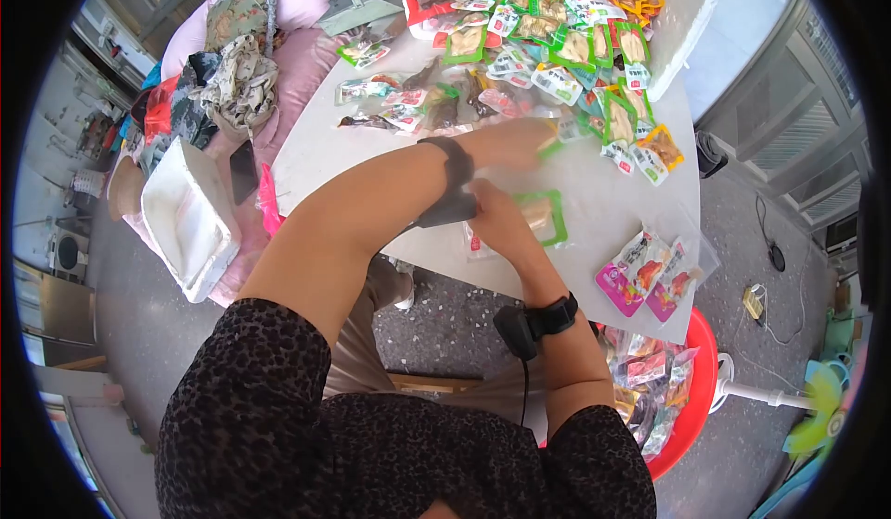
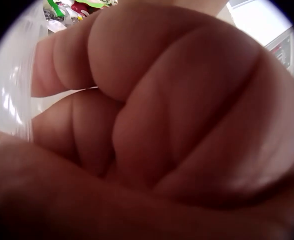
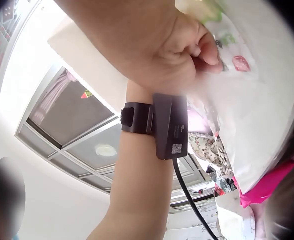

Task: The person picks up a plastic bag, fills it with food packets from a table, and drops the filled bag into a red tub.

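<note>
In the head view the left arm crosses over to the right, its hand (image 1: 534, 137) blurred beside a green-edged packet (image 1: 568, 131). Clear plastic (image 2: 9, 95) lies between the thumb and curled fingers of the left hand (image 2: 137, 105) in the left wrist view. Nearer the body, the right hand (image 1: 498, 220) is at a clear, green-edged packet (image 1: 536, 215) on the table. The right wrist view has the right hand (image 3: 187, 47) with curled fingers pinching the packet's clear plastic (image 3: 229, 42), which bears a red mark; the left forearm passes behind it.
Many packets (image 1: 557, 41) spill from a white box (image 1: 691, 32) across the table (image 1: 371, 171). Two purple-edged packets (image 1: 634, 273) lie at the right. Below that corner stands a red tub (image 1: 703, 361) of packets. A white foam box (image 1: 190, 217) rests left, by a phone (image 1: 243, 171).
</note>
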